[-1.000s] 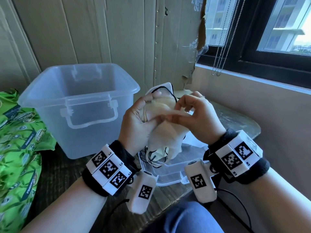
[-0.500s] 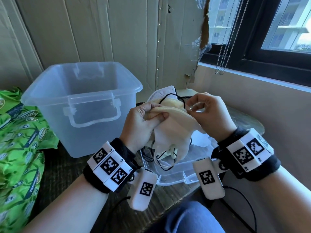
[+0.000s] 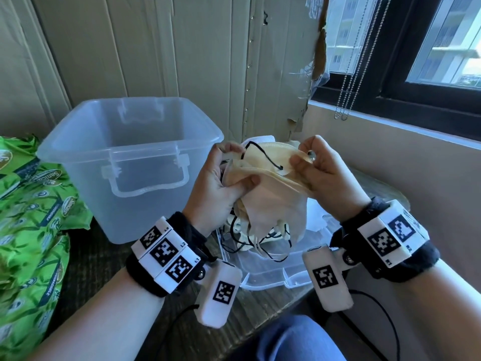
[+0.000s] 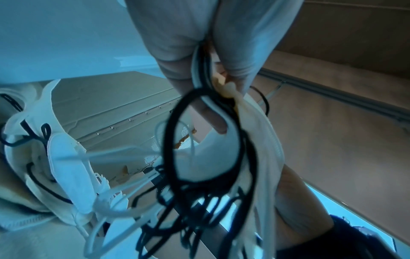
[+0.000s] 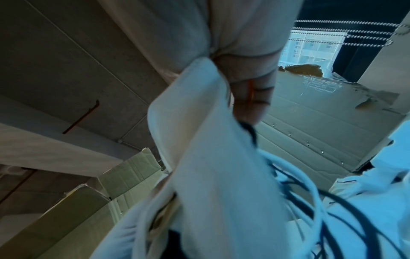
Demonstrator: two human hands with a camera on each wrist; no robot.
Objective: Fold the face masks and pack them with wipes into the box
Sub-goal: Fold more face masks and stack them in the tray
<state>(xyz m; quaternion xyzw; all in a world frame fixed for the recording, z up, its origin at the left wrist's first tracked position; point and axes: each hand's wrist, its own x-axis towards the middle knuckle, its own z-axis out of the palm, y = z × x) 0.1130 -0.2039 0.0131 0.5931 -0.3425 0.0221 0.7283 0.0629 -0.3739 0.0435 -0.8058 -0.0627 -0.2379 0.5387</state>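
A bunch of cream face masks [image 3: 270, 204] with black and white ear loops hangs in the air between both hands, right of the clear plastic box [image 3: 135, 162]. My left hand [image 3: 223, 183] grips the left end of the bunch [image 4: 255, 140], thumb pressed over the top mask. My right hand [image 3: 309, 165] pinches the right edge of the top cream mask [image 3: 268, 157], seen close in the right wrist view as a pale mask [image 5: 210, 157]. Loops [image 4: 199, 140] dangle below. Green wipes packs [image 3: 31, 217] lie at the far left.
The box's clear lid [image 3: 273, 269] lies on the wooden table [image 3: 91, 256] under the masks, with more white masks [image 3: 260, 140] behind the hands. A wall with a window sill [image 3: 390, 126] and hanging bead chains [image 3: 348, 74] closes off the right side.
Both hands have lifted the masks slightly and drawn apart. The right hand moved right, pulling the top mask's edge out so the mask is spread wider.
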